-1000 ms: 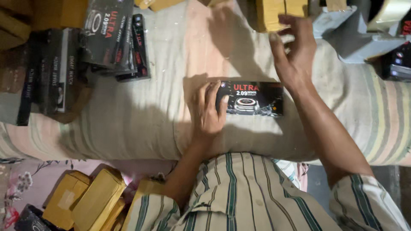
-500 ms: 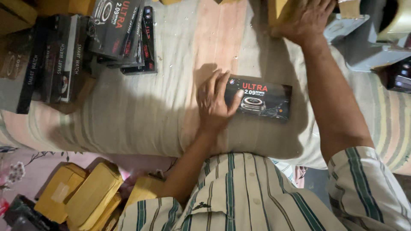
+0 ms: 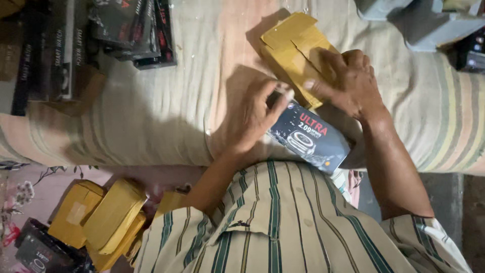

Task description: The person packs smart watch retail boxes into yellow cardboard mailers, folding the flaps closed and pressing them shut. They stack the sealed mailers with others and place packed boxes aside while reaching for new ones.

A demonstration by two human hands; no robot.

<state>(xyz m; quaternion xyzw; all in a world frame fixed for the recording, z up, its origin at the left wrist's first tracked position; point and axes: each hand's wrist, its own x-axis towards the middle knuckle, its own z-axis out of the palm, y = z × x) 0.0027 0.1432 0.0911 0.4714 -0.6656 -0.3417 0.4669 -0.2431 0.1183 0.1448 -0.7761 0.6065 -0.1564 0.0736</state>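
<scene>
Fingers of left hand (image 3: 252, 119) grasp black box (image 3: 309, 136), long axis diagonal; right hand (image 3: 348, 81) grips yellow carton (image 3: 293, 48).

Dim, warm light falls from above, throwing soft dark shadows of both hands leftward across the striped cloth-covered bed (image 3: 151, 116). The corners sink into murk, and fine detail there looks slightly blurred, perhaps from motion.

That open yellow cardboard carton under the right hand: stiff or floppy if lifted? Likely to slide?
Probably semi-stiff: the yellow carton keeps flat walls under the right hand, but its open flaps look thin and would likely flop. Likely light, since it appears empty at the opening. It rests on soft striped bedding, so it should drag rather than slide, and won't roll.
</scene>
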